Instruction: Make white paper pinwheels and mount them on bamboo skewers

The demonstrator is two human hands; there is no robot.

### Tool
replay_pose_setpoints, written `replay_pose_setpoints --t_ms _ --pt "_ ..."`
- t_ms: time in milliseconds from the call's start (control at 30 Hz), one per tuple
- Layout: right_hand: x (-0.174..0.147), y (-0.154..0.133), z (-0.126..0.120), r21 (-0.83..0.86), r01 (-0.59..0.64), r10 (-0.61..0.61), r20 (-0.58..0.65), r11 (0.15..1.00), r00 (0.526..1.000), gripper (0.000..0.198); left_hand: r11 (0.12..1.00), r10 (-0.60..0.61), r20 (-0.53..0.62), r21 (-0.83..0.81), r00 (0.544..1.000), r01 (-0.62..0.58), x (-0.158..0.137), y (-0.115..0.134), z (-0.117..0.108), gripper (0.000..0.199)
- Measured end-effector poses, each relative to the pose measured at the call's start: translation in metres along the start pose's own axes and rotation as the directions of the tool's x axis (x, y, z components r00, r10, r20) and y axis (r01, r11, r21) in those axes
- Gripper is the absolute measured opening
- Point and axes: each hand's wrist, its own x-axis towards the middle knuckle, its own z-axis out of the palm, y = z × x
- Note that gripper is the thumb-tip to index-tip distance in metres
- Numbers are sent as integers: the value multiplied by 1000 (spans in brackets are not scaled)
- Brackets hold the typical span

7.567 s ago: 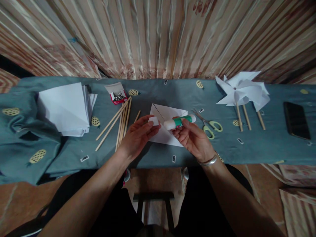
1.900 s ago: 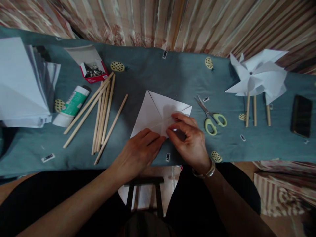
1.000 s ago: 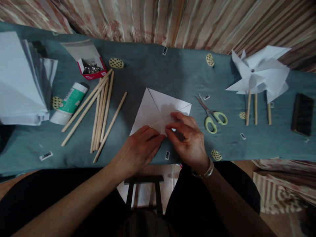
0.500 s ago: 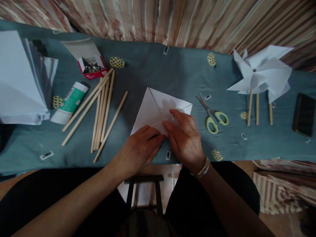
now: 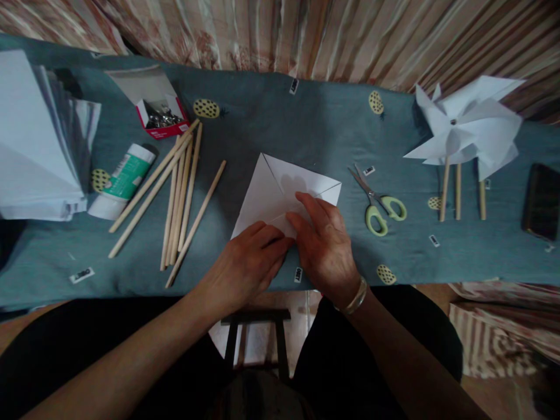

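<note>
A white paper square [image 5: 259, 195] lies on the table in front of me, with dark slits running in from its far and right corners. My left hand [image 5: 254, 256] is closed on its near edge, fingertips pinched at the near corner. Against the same sheet, my right hand [image 5: 324, 242] bends its fingers over the near right part, and a raised paper edge shows by the thumb. The near corner is hidden under both hands. Just right of the sheet lie scissors [image 5: 375, 201] with green handles, blades slightly apart.
Left are several wooden sticks [image 5: 184, 198], a green-and-white tube [image 5: 126, 178], an open red box [image 5: 168, 129] of small metal pieces and a paper stack [image 5: 37, 140]. At right lie paper pinwheels [image 5: 464, 128] on sticks and a dark phone [image 5: 541, 201]. A striped curtain [image 5: 280, 35] hangs behind.
My right hand has shifted slightly left over the paper, its fingers a little more leftward. The left hand keeps its hold, and the sheet stays in place.
</note>
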Motion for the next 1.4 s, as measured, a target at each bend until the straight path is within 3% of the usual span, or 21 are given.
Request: replay_pose_setpoints --t_ms 267,500,667,833,1033,1167,1300,1400 --pt "1 -3 -4 31 -9 9 10 999 1000 29 1000 8 14 12 1000 -8 -2 -1 0 18" --pt "22 34 -30 -18 -113 110 -102 993 989 45 998 47 -2 38 999 -47 -5 -3 0 20" --pt "38 51 -27 -52 -84 86 40 995 995 45 996 63 -20 71 998 -62 -5 -2 0 25" --pt "42 51 -32 -70 -130 130 6 989 991 38 993 41 -3 113 999 -40 -5 -4 -6 28" --pt "34 52 -41 120 -359 358 36 925 933 36 981 52 -85 192 995 -35 -4 -19 -23 29" --pt "23 49 -38 232 -446 437 93 864 895 34 969 63 -117 246 991 -33 -2 -32 -31 22" --pt "14 37 -35 257 -505 493 114 824 863 34 953 79 -198 304 977 -16 1 -36 -36 25" --pt "10 24 -35 201 -528 520 95 825 849 36 943 120 -215 329 969 -44 0 -25 -35 27"
